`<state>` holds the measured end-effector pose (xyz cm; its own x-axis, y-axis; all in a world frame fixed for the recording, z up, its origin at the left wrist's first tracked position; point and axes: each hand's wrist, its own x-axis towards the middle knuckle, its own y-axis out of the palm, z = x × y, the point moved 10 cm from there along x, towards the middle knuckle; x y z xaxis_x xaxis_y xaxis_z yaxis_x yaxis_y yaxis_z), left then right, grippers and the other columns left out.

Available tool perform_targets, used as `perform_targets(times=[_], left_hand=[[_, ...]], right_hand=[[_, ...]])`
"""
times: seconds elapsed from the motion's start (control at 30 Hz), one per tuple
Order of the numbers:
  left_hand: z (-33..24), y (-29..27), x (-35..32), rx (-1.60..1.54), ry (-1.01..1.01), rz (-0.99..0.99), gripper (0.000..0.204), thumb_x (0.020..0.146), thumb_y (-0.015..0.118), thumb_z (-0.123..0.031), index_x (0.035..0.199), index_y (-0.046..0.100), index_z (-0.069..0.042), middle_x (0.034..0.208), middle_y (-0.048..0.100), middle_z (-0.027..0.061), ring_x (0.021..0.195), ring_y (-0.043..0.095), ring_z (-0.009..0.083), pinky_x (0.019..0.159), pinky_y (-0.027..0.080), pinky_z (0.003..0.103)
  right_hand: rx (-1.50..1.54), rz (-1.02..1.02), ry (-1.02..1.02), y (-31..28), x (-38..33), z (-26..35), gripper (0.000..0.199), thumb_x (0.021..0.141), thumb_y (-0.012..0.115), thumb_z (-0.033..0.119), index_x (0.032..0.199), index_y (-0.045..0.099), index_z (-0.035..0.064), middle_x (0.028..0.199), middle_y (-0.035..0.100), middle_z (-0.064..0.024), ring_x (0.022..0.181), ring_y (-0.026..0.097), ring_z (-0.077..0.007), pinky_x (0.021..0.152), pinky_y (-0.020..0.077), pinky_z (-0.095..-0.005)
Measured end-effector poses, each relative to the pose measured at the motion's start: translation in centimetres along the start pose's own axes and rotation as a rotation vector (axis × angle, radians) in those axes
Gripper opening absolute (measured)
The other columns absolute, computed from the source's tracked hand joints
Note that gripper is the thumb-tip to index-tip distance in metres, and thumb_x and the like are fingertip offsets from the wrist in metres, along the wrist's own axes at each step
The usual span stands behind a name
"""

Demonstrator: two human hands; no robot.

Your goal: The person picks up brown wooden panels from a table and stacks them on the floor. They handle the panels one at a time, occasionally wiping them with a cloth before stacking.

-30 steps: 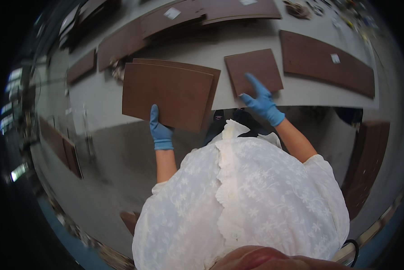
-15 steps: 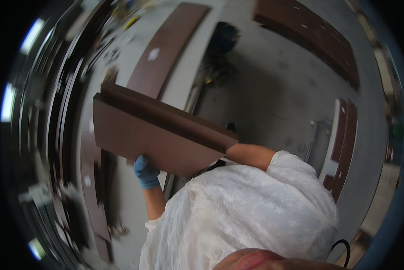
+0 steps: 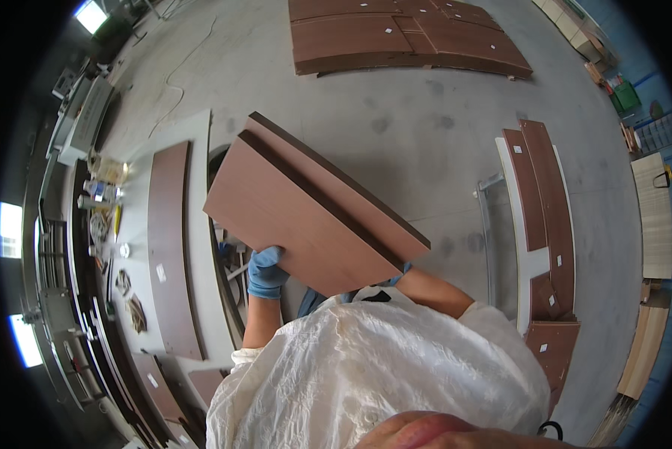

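Two reddish-brown wooden boards are carried in front of my body, tilted, one against the other. The nearer board is a wide flat panel, and the farther board shows beyond its dark upper edge. My left hand, in a blue glove, is closed on the lower left edge of the nearer board, thumb on its face. At the lower right corner my right hand supports the boards from beyond. Only a bit of its blue glove shows; the boards hide its fingers.
On the left, a pale worktable bears a long brown panel, bottles, rags and small tools. Brown panels lie stacked low on the far floor. To the right, a rack holds more brown panels. A cable crosses the floor.
My body has turned right, away from the worktable, which now sits farther left. The boards came along in both hands and tilt more steeply, down toward the right.
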<state>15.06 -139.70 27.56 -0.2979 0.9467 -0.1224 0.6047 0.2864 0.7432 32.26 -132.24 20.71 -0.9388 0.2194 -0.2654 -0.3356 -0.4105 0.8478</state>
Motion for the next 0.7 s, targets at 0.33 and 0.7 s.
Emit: perform_targets(times=[0.33,0.7], left_hand=[[7.6,7.3,32.4,-0.041,-0.216,0.152,0.072,0.076,0.083,-0.018,0.139,0.055,-0.001,0.132,0.064,0.0129,0.120,0.062,0.0316,0.103,0.051,0.046],[20.1,23.5,68.8,-0.213,-0.531,0.470,0.101,0.080,0.083,-0.028,0.160,0.026,-0.005,0.158,0.040,0.0212,0.140,0.047,0.0383,0.116,0.039,0.057]], right_hand=[[0.065,-0.146,-0.237,-15.2,3.3,24.9,0.047,0.106,0.054,0.043,0.133,0.058,0.0053,0.126,0.066,-0.0053,0.113,0.061,-0.0152,0.102,0.0466,-0.0323],[0.145,-0.260,-0.438,-26.7,4.7,52.5,0.040,0.107,0.052,0.039,0.128,0.062,0.0063,0.121,0.068,-0.0036,0.108,0.063,-0.0126,0.098,0.0495,-0.0302]])
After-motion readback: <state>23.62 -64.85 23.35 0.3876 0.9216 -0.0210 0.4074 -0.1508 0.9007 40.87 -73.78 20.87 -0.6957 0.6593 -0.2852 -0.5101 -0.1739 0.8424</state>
